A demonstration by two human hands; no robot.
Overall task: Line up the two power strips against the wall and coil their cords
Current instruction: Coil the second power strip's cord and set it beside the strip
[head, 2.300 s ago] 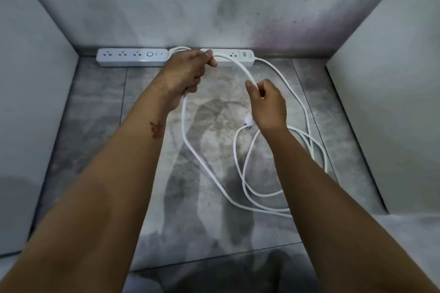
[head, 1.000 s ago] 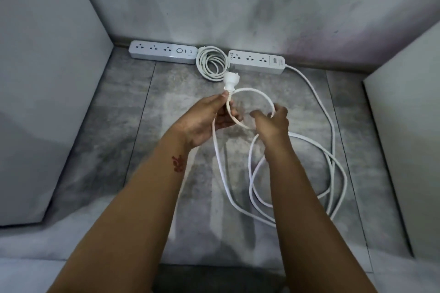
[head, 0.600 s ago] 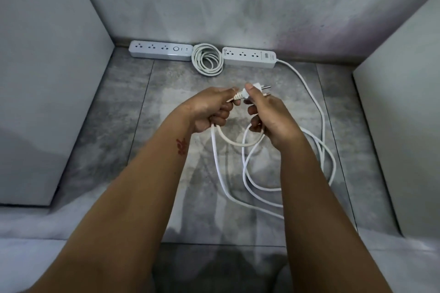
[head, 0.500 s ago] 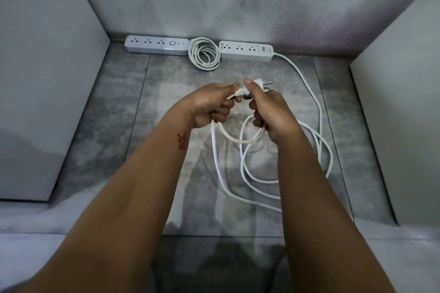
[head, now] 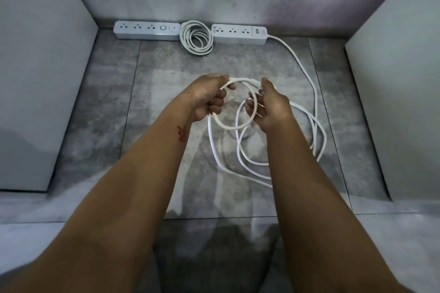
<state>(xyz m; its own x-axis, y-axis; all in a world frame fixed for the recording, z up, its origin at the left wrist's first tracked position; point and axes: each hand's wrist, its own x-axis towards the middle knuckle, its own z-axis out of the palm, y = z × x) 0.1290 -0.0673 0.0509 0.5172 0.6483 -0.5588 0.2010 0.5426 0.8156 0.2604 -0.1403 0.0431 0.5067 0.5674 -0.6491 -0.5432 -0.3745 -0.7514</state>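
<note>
A first loop of the loose cord [head: 240,123] is gripped between the closed left hand [head: 209,97] and right hand [head: 269,107], mid-floor. Both strips [head: 146,30] lie at the far wall; following loops are best matched in size.

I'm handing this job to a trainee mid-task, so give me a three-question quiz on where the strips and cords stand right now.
1. True or false: both cords are already coiled.
2. What lies between the left power strip and the right power strip?
A. a plug alone
B. a coiled cord
C. nothing
3. Fill in: the left hand and right hand are forming a ____ in the loose cord.

Key:
1. False: the loose cord from the right power strip sprawls on the floor.
2. B: the coiled cord.
3. Loop.
</note>
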